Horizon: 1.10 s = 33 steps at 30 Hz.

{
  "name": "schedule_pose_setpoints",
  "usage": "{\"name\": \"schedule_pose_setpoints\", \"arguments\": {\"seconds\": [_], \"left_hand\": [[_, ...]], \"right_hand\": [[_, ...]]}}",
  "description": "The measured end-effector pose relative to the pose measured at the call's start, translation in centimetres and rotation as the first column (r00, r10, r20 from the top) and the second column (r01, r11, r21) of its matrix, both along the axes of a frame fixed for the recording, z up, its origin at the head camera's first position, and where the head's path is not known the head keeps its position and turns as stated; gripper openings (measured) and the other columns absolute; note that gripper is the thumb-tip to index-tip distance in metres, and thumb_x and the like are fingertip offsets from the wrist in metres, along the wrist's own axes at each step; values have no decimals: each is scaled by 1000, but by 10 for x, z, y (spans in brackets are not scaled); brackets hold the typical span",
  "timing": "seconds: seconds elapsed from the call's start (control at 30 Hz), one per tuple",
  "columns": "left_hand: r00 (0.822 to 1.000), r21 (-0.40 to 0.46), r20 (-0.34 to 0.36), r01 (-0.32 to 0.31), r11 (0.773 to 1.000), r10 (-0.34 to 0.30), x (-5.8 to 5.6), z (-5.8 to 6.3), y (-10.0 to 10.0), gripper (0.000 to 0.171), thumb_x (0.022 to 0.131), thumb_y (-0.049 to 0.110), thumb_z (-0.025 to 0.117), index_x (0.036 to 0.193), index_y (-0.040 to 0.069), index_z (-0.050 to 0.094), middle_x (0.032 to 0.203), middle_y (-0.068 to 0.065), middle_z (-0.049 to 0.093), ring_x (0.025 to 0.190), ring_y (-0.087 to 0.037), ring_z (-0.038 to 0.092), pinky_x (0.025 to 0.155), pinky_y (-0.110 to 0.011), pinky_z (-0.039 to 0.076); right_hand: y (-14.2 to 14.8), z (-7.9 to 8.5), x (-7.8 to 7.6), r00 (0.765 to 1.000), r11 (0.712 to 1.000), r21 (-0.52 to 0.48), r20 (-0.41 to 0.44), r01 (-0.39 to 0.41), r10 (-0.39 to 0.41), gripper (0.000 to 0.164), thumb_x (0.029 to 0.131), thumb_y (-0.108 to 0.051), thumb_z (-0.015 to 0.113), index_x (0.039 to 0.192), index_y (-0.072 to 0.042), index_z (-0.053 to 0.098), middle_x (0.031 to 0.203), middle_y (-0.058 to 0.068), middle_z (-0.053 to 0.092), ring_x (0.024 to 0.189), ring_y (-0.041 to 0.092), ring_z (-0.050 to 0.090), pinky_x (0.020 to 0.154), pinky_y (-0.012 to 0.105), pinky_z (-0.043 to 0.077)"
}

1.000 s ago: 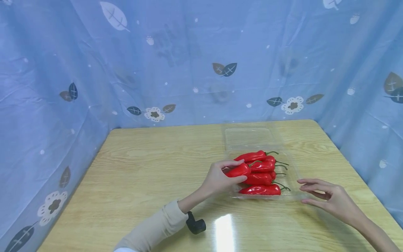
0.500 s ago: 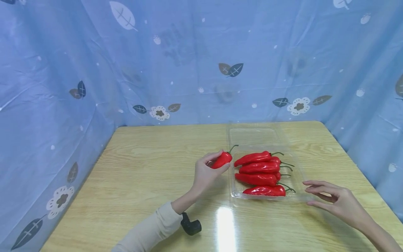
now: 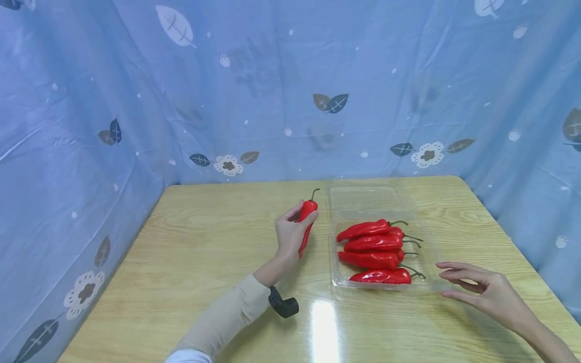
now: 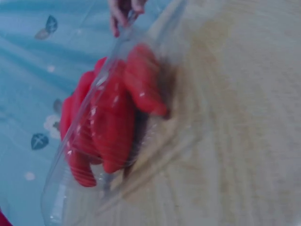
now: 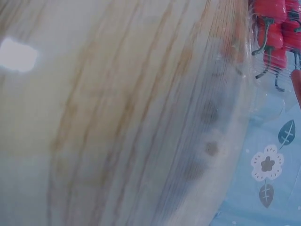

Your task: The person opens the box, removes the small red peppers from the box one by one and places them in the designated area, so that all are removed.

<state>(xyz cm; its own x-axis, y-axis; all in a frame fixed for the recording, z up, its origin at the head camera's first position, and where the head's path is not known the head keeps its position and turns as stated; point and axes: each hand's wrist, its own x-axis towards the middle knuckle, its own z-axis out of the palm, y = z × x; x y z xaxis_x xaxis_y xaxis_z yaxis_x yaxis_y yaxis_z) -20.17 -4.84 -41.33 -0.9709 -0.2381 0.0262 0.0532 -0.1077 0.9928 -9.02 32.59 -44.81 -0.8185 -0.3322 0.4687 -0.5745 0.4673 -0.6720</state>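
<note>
My left hand (image 3: 291, 233) grips a red chili pepper (image 3: 310, 206) between thumb and fingers, left of a clear plastic box (image 3: 336, 280). The pepper stands nearly upright, green stem on top and tip pointing down. Inside the box lie several more red chili peppers (image 3: 374, 259), most with stems toward the right; the left wrist view shows these peppers (image 4: 113, 122) blurred through the box wall. My right hand (image 3: 487, 292) is at the box's right front corner, fingertips right at the edge, fingers loosely bent and thumb apart from them.
The box's clear lid (image 3: 363, 197) lies folded back behind it on the wooden table (image 3: 218, 242). A black camera mount (image 3: 283, 305) sticks out by my left wrist. Blue patterned curtain (image 3: 272, 101) surrounds the table's back and sides.
My left hand has lifted one pepper out of the box, carried it left and turned it from lying to nearly upright. My right hand has stayed by the box's corner.
</note>
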Motion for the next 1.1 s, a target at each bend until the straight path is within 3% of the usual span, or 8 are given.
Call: {"name": "schedule_pose_setpoints", "arguments": {"seconds": [0.2, 0.43, 0.93, 1.1], "left_hand": [[997, 23, -19, -72, 997, 72, -21, 1, 1, 48, 77, 19, 81, 122, 9, 67, 116, -8, 66, 105, -23, 60, 86, -32, 54], [992, 71, 11, -126, 989, 125, -40, -2, 0, 49, 76, 17, 81, 123, 9, 66, 113, -8, 66, 103, -22, 60, 86, -32, 54], [977, 82, -15, -210, 974, 212, -84, -4, 14, 48, 76, 16, 81, 121, 7, 67, 110, -10, 67, 103, -21, 62, 87, -31, 53], [969, 74, 39, -248, 966, 246, -98, -10, 22, 47, 77, 16, 81, 121, 7, 67, 112, -10, 68, 105, -22, 62, 88, -30, 52]], "right_hand": [[-1, 0, 1, 1000, 1000, -6, 11, 19, -19, 38, 61, 18, 79, 96, 3, 71, 118, -6, 65, 109, -2, 58, 78, 14, 51], [-1, 1, 3, 999, 999, 1, 11, 33, -33, 39, 62, 16, 79, 98, 2, 72, 118, -6, 65, 109, -4, 57, 78, 12, 50], [-2, -1, 2, 1000, 1000, 2, 3, 23, -23, 42, 63, 17, 78, 102, 4, 71, 121, -8, 64, 111, -3, 57, 78, 13, 51], [-1, -2, 3, 1000, 1000, -3, 4, 24, -24, 44, 62, 17, 78, 104, 5, 70, 121, -7, 64, 111, -3, 58, 77, 14, 51]]}}
